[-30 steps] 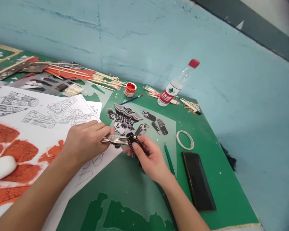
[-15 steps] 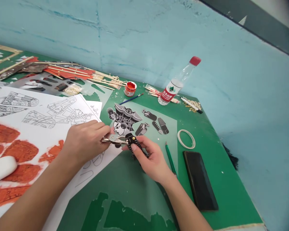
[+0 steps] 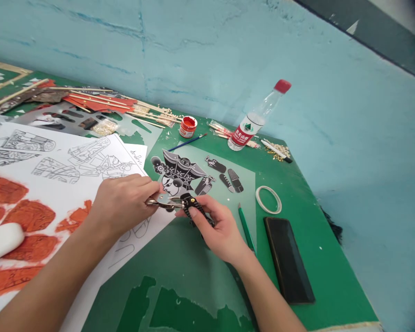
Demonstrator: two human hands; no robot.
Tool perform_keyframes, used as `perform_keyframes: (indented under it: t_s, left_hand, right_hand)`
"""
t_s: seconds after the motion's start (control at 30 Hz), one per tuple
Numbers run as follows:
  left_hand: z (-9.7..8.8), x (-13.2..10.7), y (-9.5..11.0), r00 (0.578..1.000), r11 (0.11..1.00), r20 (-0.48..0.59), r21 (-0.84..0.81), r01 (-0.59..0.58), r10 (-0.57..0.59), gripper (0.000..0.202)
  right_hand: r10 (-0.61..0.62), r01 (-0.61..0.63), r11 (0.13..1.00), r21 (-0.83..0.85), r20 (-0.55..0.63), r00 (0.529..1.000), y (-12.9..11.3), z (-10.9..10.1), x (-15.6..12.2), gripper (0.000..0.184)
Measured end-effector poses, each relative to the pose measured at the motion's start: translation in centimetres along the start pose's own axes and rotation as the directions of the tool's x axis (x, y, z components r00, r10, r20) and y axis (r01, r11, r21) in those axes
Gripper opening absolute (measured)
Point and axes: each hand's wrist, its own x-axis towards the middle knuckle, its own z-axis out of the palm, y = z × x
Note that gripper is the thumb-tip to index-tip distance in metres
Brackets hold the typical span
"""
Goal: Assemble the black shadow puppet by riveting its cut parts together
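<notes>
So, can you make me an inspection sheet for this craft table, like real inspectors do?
Surface: green table, partly covered by drawing sheets and a translucent sheet.
Job's things: metal pliers-like tool at the upper end of a black patterned piece; face cutout and smaller loose pieces lie beyond.
Clutter: bottle, open red paint jar, paintbrush, wooden sticks, green pencil, white ring, phone.
Hands: left hand grips the tool; right hand holds the piece.
Cables: nothing seen.
Surroundings: pale blue wall behind the table, streaked with darker blue.
</notes>
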Motion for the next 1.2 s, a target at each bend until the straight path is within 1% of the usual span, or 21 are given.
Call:
perform_keyframes:
  t_s: [0.27,0.43,0.83,1.03,1.2]
  left_hand:
    - [0.07,-0.04,0.04,1.000,1.000,-0.022,0.005,0.005,-0.005,0.030]
    - [0.04,-0.07,0.06,1.000,1.000,-0.015,0.009,0.011,-0.011,0.029]
    - [-0.27,0.02,0.06,0.999,0.999,-0.035,0.052,-0.004,0.006,0.033]
    - [-0.33,0.08,0.10,0.999,0.999,-0.031,0.043,-0.012,0.013,0.032]
    - [-0.27,0.08,0.10,0.999,0.999,-0.032,0.042,-0.003,0.004,0.031]
  right_hand:
    - [-0.013,0.013,1.000,-0.023,0.005,1.000,-0.23,-0.01,0.02,0.016]
    - [-0.016,0.016,0.999,-0.035,0.003,1.000,-0.21,0.00,0.04,0.016]
    - [-0.004,0.004,1.000,-0.021,-0.003,1.000,-0.11,0.00,0.01,0.017]
    - [-0.019,0.019,1.000,0.003,0.001,1.000,-0.15,0.02,0.02,0.015]
    - [-0.017,0.016,1.000,-0.015,-0.007,1.000,-0.16,0.00,-0.01,0.016]
